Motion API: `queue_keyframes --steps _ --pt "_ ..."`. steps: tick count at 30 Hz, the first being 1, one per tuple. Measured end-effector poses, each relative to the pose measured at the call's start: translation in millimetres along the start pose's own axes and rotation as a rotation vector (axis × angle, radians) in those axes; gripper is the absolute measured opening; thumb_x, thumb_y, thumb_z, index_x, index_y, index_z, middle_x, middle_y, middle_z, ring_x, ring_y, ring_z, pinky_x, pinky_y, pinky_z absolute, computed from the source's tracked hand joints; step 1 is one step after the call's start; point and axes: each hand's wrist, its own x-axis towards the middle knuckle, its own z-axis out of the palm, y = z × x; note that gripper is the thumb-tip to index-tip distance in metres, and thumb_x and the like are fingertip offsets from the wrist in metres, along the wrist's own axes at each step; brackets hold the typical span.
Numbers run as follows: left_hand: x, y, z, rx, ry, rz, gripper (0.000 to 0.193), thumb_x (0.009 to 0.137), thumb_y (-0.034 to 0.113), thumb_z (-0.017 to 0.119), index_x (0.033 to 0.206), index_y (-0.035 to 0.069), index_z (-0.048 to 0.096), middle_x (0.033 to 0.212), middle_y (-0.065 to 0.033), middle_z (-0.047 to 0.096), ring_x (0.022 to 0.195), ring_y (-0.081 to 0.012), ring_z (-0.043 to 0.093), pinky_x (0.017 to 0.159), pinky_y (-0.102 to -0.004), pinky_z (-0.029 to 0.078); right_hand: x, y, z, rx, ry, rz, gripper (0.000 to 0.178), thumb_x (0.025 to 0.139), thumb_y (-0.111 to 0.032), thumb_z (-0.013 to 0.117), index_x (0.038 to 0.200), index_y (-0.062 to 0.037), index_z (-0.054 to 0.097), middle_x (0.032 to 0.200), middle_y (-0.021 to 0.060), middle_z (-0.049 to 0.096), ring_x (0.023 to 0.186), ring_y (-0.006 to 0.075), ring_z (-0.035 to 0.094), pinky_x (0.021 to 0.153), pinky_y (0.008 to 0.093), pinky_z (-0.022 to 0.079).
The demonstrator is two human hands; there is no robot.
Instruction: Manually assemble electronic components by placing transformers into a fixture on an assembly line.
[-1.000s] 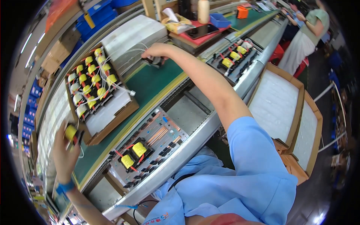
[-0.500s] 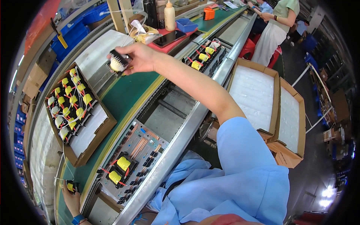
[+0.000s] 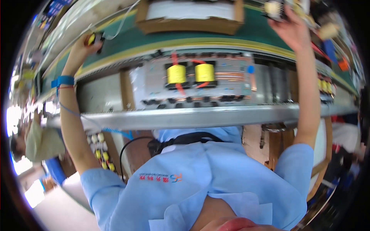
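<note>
My left hand [image 3: 80, 52], fingers closed, grips a small yellow-and-black transformer [image 3: 91, 39] over the far side of the line, a white wire beside it. At the upper right, my right hand [image 3: 293, 32] is closed on a black-framed transformer [image 3: 274, 10] with a cream middle; motion blurs its details. Between my arms lies a grey circuit board [image 3: 233, 86] carrying two yellow-wound transformers, a left one [image 3: 176, 74] and a right one [image 3: 204, 73], with red leads. Neither hand touches the board. A blue strap [image 3: 63, 81] circles my left wrist.
A cardboard box [image 3: 189, 26] with a white liner sits on the green belt [image 3: 127, 43] beyond the board. A metal rail [image 3: 192, 118] runs between me and the board. More yellow transformers [image 3: 325, 86] lie farther right. At the left is another person [image 3: 44, 142].
The view has swung round, so the line now runs across it and both arms show. Each hand still holds its transformer; the right is now at the upper right.
</note>
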Motion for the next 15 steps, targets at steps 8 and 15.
queue_keyframes --steps 8,15 --pt "-116.7 99.8 62.0 -0.619 -0.032 0.121 0.071 0.083 0.005 0.070 0.144 -0.002 0.034 0.129 -0.0085 0.049 0.119 -0.0166 0.048 0.099 -0.0303 0.041 1.1 30.7 0.5 -0.120 0.046 0.009 0.031 0.095 -0.016 0.056 0.122 -0.0007 0.056 0.123 0.0114 0.058 0.111 0.0248 0.056 0.094 0.0433 0.048" --pt "-123.3 91.1 104.1 -0.650 -0.210 0.117 0.072 0.083 0.001 0.070 0.143 0.000 0.031 0.134 -0.0106 0.048 0.121 -0.0173 0.047 0.106 -0.0316 0.035 -4.7 32.9 -3.5 0.122 -0.354 0.077 0.038 0.098 -0.016 0.046 0.130 0.0056 0.045 0.138 0.0192 0.044 0.128 0.0332 0.043 0.112 0.0534 0.034"
